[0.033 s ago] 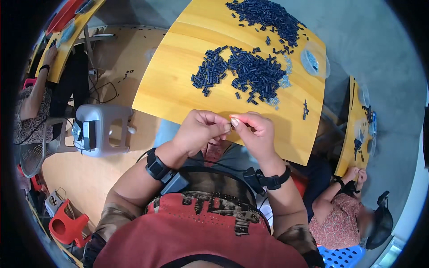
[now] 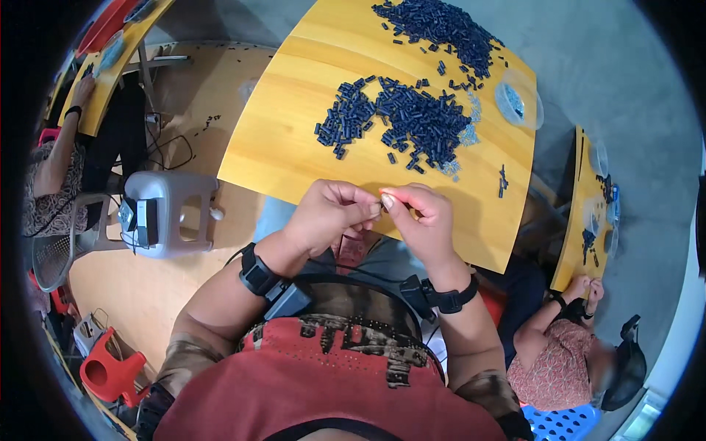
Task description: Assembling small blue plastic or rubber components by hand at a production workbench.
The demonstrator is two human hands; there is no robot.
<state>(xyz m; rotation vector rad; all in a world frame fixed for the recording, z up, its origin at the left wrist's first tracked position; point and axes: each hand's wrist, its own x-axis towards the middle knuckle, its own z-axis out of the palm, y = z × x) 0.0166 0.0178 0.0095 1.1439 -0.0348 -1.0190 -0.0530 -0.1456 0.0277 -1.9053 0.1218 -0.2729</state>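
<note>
My left hand (image 2: pixel 340 213) and my right hand (image 2: pixel 419 220) meet over the near edge of the yellow table (image 2: pixel 272 147). Thumb and fingers are pinched together on both, tip against tip. A tiny dark bit shows between them, mostly covered by the fingers, so its kind cannot be made out. Beyond the hands lies a heap of short black cylindrical pieces (image 2: pixel 423 121), with a smaller cluster (image 2: pixel 342 117) joined at its left. Small clear-bluish bits (image 2: pixel 468 134) are scattered along the heap's right side. A few black pieces (image 2: pixel 503 181) lie apart at the right.
Another black heap (image 2: pixel 441 29) covers the table's far end. Beside it stands a clear plastic bowl (image 2: pixel 511 99) of bluish bits. A grey stool (image 2: pixel 165 213) is at the left, a red stool (image 2: pixel 110 371) lower left. Co-workers sit at a left table (image 2: pixel 110 66) and a right table (image 2: pixel 577 220).
</note>
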